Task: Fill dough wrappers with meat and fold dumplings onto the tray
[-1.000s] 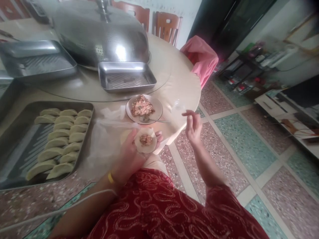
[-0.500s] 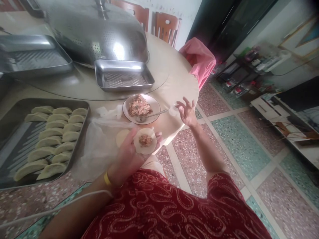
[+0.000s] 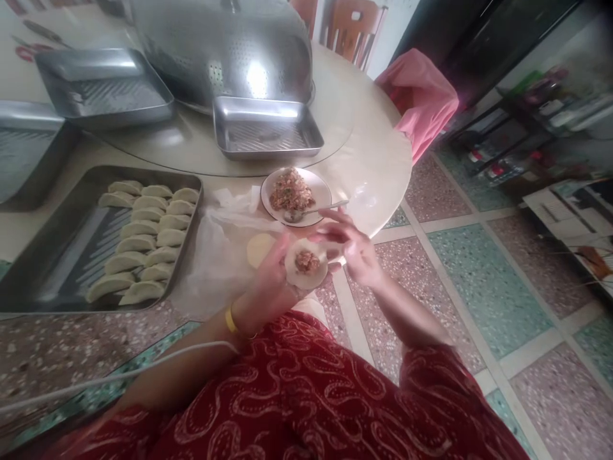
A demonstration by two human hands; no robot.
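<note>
**Pale dough round with filling, held in both hands**

Head view: the left hand [image 3: 275, 281] lies palm up below the edge of the counter [image 3: 373, 172] and carries an open dough round [image 3: 305, 263]. A small heap of meat filling [image 3: 307, 260] sits in its middle. The right hand [image 3: 352, 249] is close together with the left one, and its fingers [image 3: 330, 225] touch the far and right edge of the round. The round is still flat and open; no fold shows yet.

Just behind the hands stands a plate [image 3: 322, 188] with more filling, and a spoon [image 3: 313, 211] rests in it with the handle to the right. One more dough round [image 3: 258, 249] lies on a thin plastic sheet [image 3: 215, 255] beside the left hand.

To the left, a metal tray [image 3: 52, 255] holds three rows of folded dumplings [image 3: 143, 243], and about half of it is bare. Two other trays [image 3: 265, 128] [image 3: 103, 86] behind are without dumplings, in front of a big metal dome [image 3: 225, 45].

As I judge it, a good part is done, but much filling is left, and this piece must still be closed.
</note>
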